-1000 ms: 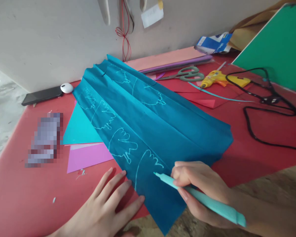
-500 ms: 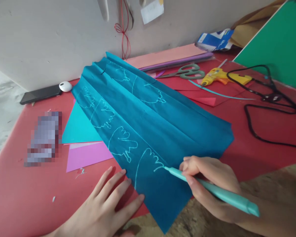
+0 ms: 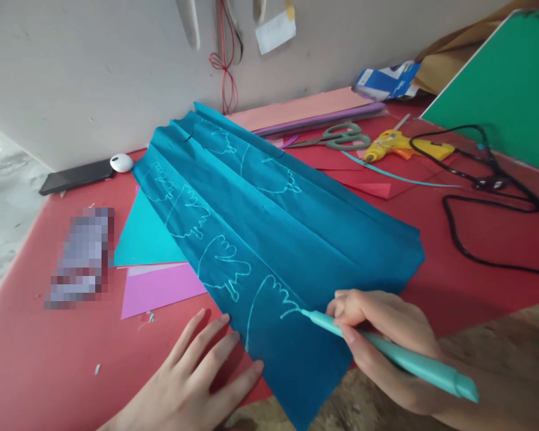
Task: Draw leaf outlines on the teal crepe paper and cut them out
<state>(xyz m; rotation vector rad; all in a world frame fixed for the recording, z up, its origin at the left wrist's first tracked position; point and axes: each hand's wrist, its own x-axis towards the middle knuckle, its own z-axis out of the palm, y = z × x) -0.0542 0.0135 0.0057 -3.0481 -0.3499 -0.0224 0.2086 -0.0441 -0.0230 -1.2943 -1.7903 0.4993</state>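
A long sheet of blue paper with fold lines lies across the red table, its near corner reaching past the edge. Light curvy outlines with scalloped edges are drawn along its left side, and a few more near its far end. My right hand grips a turquoise pen, whose tip touches the sheet at the end of the nearest, unclosed outline. Spread flat, my left hand rests at the sheet's left edge with its fingertips on or beside the paper.
Teal paper and purple paper lie partly under the sheet. Scissors, a yellow glue gun and its black cord are at the right. A black phone and white round object sit far left.
The pen tip has moved very slightly right, lengthening the line a little. The whole view has shifted slightly; my left hand stays at the sheet's edge.
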